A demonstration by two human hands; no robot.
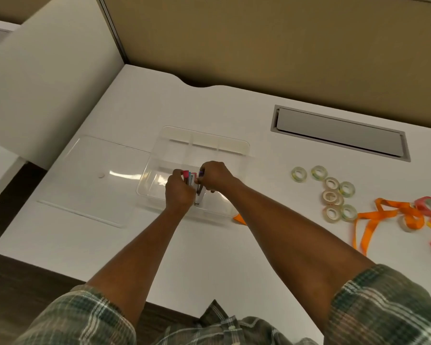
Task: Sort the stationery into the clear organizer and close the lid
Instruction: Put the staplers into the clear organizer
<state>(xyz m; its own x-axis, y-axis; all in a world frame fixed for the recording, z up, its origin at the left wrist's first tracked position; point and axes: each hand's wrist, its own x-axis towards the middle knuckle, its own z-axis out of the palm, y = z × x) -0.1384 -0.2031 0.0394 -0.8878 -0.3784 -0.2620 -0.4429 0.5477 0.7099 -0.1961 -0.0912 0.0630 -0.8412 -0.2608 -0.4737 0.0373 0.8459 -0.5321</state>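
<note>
The clear organizer [204,143] sits open on the white desk, its far side split into small compartments. Its clear lid [90,180] lies flat to the left of it. Over the organizer's near compartment, my left hand [178,192] and my right hand [215,176] together grip a bundle of small staplers [193,179] in pink, blue, white and purple. My fingers curl round the bundle from both sides. The lower ends of the staplers are partly hidden by my hands.
Several clear tape rolls [332,190] lie right of the organizer. An orange ribbon [388,215], pink tape rolls [429,205] and a pink sheet lie at the far right. A grey cable hatch [339,131] is set into the desk behind.
</note>
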